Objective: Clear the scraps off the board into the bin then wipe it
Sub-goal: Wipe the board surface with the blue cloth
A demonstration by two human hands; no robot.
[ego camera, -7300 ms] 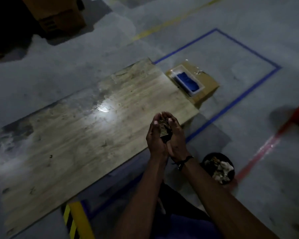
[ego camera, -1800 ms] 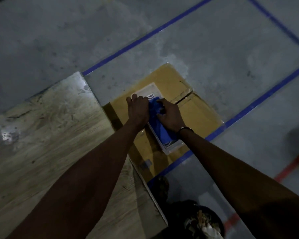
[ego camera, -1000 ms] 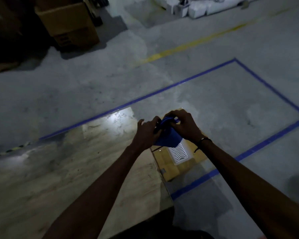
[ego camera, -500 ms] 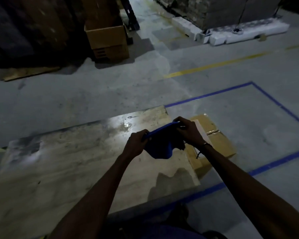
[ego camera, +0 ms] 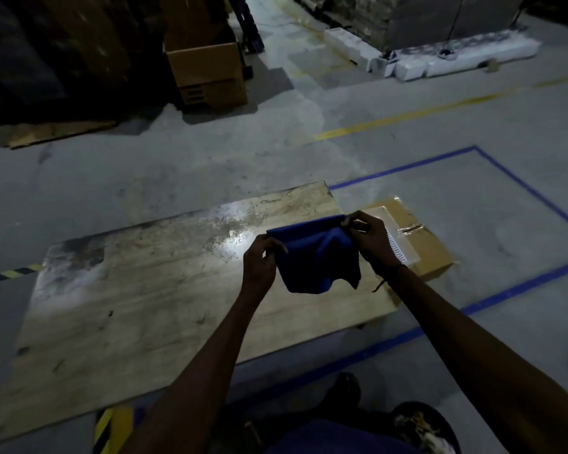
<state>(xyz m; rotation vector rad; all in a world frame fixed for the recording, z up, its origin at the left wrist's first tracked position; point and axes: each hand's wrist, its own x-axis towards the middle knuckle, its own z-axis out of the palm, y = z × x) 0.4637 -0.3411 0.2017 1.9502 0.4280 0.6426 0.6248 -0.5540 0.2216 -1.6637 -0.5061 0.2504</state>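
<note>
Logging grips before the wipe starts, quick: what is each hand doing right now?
Left hand: pinches the blue cloth at its top corner.
Right hand: pinches the cloth's other top corner.

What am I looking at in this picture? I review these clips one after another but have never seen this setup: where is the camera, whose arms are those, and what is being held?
There is no machine here. The camera sits on a person's head and looks forward and down, so the two bare arms reaching in from the bottom are the wearer's own. The left hand and the right hand each pinch a top corner of a blue cloth, stretching it out in the air so that it hangs down.

Below the cloth a large, worn wooden board lies flat on the concrete floor, marked with dark specks and stains. Beside its right end sits a flat cardboard box with a white tray on top. At the bottom right edge is a dark bin holding pale scraps.
</note>
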